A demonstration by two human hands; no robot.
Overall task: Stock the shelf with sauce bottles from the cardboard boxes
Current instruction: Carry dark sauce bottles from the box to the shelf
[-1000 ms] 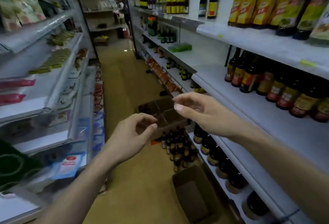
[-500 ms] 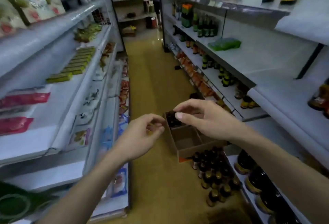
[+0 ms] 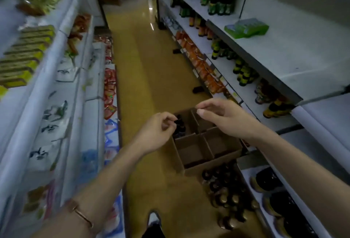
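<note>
Hovering above the cardboard box (image 3: 206, 154) on the aisle floor (image 3: 157, 78), both hands hold nothing. The left hand (image 3: 157, 131) has its fingers loosely curled, thumb and fingertips nearly meeting, just above the dark bottles (image 3: 180, 126) standing in the box's far left compartment. The right hand (image 3: 225, 118) is palm down, fingers relaxed and slightly bent, thumb tip close to the forefinger. Both forearms reach forward from the bottom corners, and a thin bracelet (image 3: 81, 215) circles the left forearm. More sauce bottles (image 3: 227, 196) stand grouped on the floor just beside the box's near side, next to the bottom shelf (image 3: 244, 173) on the right. No label is sharp enough to read.
</note>
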